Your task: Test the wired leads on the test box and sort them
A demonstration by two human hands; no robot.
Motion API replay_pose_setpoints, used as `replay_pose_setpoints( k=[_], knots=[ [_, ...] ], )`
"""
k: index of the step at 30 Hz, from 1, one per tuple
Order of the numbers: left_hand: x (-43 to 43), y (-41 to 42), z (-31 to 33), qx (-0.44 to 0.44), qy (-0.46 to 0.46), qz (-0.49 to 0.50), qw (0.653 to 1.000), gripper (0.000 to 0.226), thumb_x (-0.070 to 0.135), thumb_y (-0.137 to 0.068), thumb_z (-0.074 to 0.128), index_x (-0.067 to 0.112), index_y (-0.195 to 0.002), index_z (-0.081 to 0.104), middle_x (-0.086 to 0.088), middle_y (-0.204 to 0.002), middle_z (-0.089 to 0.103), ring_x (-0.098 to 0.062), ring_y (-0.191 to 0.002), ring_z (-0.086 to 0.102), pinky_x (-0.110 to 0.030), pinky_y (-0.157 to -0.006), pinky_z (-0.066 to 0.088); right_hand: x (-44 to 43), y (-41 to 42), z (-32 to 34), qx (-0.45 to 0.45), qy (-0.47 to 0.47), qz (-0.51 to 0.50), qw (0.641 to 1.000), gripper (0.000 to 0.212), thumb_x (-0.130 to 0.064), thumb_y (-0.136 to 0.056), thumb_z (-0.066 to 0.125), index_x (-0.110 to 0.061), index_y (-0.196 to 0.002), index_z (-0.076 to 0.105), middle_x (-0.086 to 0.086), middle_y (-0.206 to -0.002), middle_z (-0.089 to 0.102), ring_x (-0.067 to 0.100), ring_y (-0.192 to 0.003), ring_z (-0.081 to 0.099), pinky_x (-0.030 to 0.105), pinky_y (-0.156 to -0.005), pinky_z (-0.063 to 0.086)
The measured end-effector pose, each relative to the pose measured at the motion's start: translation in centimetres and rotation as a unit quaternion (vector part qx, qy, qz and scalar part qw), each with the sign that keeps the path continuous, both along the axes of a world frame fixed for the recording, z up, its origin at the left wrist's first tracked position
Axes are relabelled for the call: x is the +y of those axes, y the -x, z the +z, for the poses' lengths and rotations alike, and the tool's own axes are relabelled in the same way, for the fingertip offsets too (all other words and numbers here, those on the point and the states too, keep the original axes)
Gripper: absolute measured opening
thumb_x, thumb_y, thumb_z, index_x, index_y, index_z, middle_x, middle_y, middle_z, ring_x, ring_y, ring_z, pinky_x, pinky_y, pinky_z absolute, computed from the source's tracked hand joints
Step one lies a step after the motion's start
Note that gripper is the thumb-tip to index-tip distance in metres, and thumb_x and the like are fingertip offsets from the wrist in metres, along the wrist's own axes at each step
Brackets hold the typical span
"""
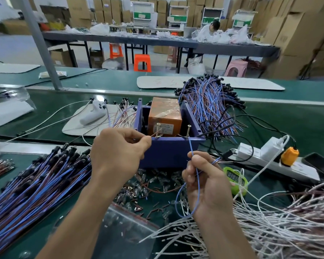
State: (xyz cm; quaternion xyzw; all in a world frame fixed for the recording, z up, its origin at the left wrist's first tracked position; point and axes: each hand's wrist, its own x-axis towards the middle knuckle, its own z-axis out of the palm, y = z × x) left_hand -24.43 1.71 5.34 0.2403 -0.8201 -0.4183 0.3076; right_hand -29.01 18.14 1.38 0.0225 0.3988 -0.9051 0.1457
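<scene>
Test box (169,152): your left hand (118,156) pinches a wire end (153,135) by its screw (158,130); your right hand (208,186) grips a blue wire (192,148).

— Where can you reach past the test box (168,152)?
— Behind it to the right, over bare tabletop (297,126). A lead bundle (36,184) blocks its left, the power strip (269,159) its right, loose small parts (153,182) its front.

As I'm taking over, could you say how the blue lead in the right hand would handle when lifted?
Probably floppy: the blue lead droops in a loop below the right hand. Likely light, as a fingertip pinch holds it. Its upper end stands straight, so short lengths seem stiffer.
</scene>
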Motion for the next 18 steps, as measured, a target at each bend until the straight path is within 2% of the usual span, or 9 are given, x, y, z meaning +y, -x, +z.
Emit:
replay_pose_setpoints(
  k=[3,6,9,14,18],
  knots=[
    [0.09,0.01,-0.03,0.012,-0.021,-0.004,1.0,0.021,0.035,-0.081,0.084,0.034,-0.062,0.075,0.012,-0.048,0.065,0.0,-0.038,0.056,-0.021,-0.051,0.042,-0.11,-0.09,-0.02,0.01,-0.003,0.003,1.0,0.01,-0.003,-0.067,0.068,-0.006,-0.074,0.074,0.007,-0.061,0.057,0.014,-0.05,0.048,0.022,-0.045,0.036],
    [0.14,-0.14,0.05,0.017,-0.027,-0.017,0.999,0.021,0.034,-0.081,0.084,0.048,-0.069,0.074,0.011,-0.048,0.066,0.0,-0.037,0.055,-0.019,-0.046,0.041,-0.21,-0.26,-0.09,0.02,-0.006,0.005,1.0,0.01,-0.004,-0.066,0.068,-0.009,-0.069,0.075,0.006,-0.061,0.058,0.013,-0.049,0.048,0.021,-0.045,0.035],
    [-0.06,-0.14,-0.06,0.015,-0.035,-0.016,0.999,0.019,0.031,-0.081,0.084,0.041,-0.066,0.076,0.008,-0.048,0.066,-0.002,-0.035,0.053,-0.012,-0.04,0.037,-0.18,-0.33,-0.14,0.027,-0.007,0.008,1.0,0.01,-0.005,-0.066,0.068,-0.011,-0.067,0.076,0.006,-0.06,0.058,0.013,-0.049,0.048,0.021,-0.045,0.035],
    [-0.66,-0.06,-0.17,0.018,-0.064,-0.011,0.998,0.02,0.025,-0.081,0.085,0.029,-0.063,0.077,0.003,-0.048,0.067,-0.005,-0.033,0.052,-0.012,-0.037,0.037,-0.03,-0.1,-0.31,0.019,-0.008,0.007,1.0,0.01,-0.005,-0.07,0.067,-0.01,-0.071,0.076,0.007,-0.058,0.054,0.014,-0.049,0.046,0.021,-0.046,0.036],
    [-0.63,-0.13,-0.16,0.018,-0.067,-0.007,0.998,0.021,0.023,-0.081,0.084,0.023,-0.062,0.076,0.003,-0.048,0.067,-0.004,-0.033,0.053,-0.011,-0.037,0.037,0.04,0.04,-0.45,0.007,-0.031,-0.025,0.999,0.017,0.004,-0.086,0.063,-0.007,-0.077,0.072,0.006,-0.059,0.058,0.012,-0.049,0.049,0.02,-0.045,0.037]
  ],
)
